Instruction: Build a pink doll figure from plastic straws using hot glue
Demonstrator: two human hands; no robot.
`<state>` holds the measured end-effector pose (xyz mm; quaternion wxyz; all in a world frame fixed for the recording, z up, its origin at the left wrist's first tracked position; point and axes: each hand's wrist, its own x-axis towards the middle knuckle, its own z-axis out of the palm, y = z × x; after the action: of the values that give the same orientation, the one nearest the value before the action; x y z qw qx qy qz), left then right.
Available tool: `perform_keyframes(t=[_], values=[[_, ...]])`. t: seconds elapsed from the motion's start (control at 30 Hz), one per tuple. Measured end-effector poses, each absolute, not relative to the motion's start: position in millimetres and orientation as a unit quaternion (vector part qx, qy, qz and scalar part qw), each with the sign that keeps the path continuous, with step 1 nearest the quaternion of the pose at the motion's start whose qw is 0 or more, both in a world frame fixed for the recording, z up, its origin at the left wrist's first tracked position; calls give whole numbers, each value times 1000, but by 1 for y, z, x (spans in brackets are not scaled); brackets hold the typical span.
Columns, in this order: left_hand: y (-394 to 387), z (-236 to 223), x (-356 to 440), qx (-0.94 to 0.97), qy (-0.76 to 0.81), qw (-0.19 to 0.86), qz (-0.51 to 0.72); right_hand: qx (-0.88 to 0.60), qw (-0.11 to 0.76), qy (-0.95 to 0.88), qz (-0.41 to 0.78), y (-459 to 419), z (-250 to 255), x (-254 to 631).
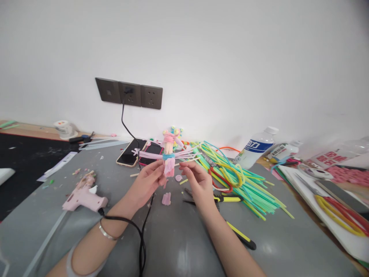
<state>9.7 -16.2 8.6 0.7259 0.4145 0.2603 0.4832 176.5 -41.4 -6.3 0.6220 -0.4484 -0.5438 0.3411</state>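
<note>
My left hand [150,179] is closed around the lower part of a small handmade figure [168,152], held upright above the table. The figure has a pink wrapped top, a light stick-like middle, a blue band and pink pieces below. Long pale pink pipe cleaners [150,154] stretch out on both sides of it. To the right of the figure, my right hand [197,179] has thumb and forefinger pinched together; what lies between them, if anything, is too small to make out. Below the hands, a pink piece [166,199] rests on the table [178,246].
A pink glue gun [85,198] lies at left, its black cable running under my left forearm. Yellow-black pliers [240,234] sit near my right forearm. Bundled pipe cleaners [256,192], a bottle [256,148] and scissors [340,211] are at right; a phone [131,153] lies behind.
</note>
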Motion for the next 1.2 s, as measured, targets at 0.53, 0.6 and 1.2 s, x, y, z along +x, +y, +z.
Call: perform_keyframes(t=[0.53, 0.6, 1.2], values=[[-17, 6, 9, 411, 277, 751, 437, -401, 623, -536, 404, -40, -8, 177], [-17, 5, 9, 410, 288, 750, 432, -384, 615, -536, 431, -39, -11, 177], [-14, -6, 8, 499, 333, 686, 413, -340, 613, -487, 521, -38, -9, 176]])
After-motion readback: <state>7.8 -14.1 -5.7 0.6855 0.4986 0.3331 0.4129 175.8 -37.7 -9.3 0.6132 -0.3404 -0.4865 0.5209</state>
